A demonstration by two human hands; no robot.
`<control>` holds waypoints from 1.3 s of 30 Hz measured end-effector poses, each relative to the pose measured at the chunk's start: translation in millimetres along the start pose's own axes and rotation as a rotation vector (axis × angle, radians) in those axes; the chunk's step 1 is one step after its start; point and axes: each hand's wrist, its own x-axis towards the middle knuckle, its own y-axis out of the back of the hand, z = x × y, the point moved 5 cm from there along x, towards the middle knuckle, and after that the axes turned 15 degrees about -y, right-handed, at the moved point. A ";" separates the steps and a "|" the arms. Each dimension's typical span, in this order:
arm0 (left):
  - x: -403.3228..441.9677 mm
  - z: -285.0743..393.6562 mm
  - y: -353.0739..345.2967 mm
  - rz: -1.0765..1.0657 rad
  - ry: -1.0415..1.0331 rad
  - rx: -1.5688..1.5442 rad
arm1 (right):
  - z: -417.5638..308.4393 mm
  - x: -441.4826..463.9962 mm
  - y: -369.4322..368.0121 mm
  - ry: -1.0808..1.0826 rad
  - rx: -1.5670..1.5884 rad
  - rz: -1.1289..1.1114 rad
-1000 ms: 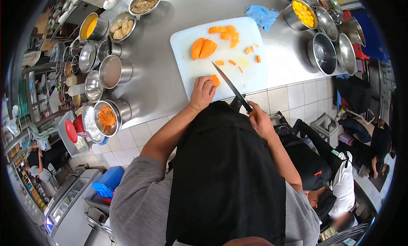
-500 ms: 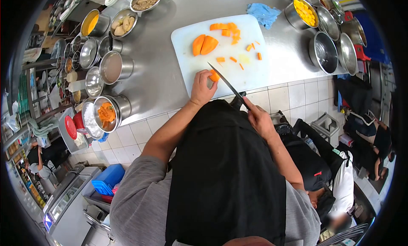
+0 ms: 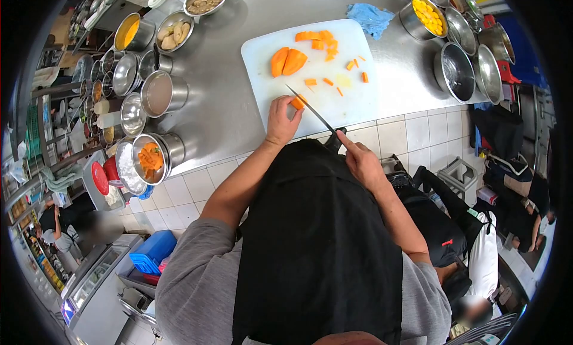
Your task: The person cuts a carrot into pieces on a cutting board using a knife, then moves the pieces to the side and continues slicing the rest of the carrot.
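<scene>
My left hand (image 3: pixel 283 119) is closed, its fingertips pinching an orange carrot piece (image 3: pixel 298 102) on the near left part of the white cutting board (image 3: pixel 258 60). In my right hand (image 3: pixel 361 162) is the handle of a long kitchen knife (image 3: pixel 313 109), index finger stretched toward the blade. The blade slants up to the left and lies against the right side of the carrot piece. Two larger carrot chunks (image 3: pixel 289 62) sit farther up the board. Cut carrot pieces (image 3: pixel 322 41) lie in a row at the far side, and small offcuts (image 3: pixel 327 81) are scattered in the middle.
A steel bowl of carrot scraps (image 3: pixel 150 160) stands at the left table edge, near a pot of cloudy liquid (image 3: pixel 156 94). A blue cloth (image 3: pixel 370 20) lies beyond the board. To the right are a pot of yellow pieces (image 3: pixel 429 17) and a dark steel bowl (image 3: pixel 455 72).
The knife has shifted slightly left and its tip has moved up. My right hand has moved a little up and left with it. My left hand keeps its hold on the carrot piece.
</scene>
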 end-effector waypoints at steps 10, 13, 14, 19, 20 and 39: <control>-0.6 0.0 -1.6 0.001 -0.031 0.003 | 4.8 1.0 -5.2 -0.027 -0.044 -0.033; -2.3 -2.2 -7.2 0.044 -0.069 0.013 | 9.5 0.8 -6.5 0.000 -0.031 -0.019; -7.1 -9.4 -14.9 0.053 -0.081 0.049 | 20.5 0.4 -10.7 -0.005 -0.059 0.010; -7.4 -13.5 -24.7 0.027 0.014 -0.072 | 58.6 14.6 -32.5 -0.053 0.031 -0.050; -7.0 -15.4 -31.8 0.015 0.008 -0.055 | 51.6 14.4 -23.9 0.097 -0.068 0.074; 6.3 -4.9 -19.0 -0.033 -0.064 0.090 | 65.2 47.8 -14.2 -0.042 0.266 -0.172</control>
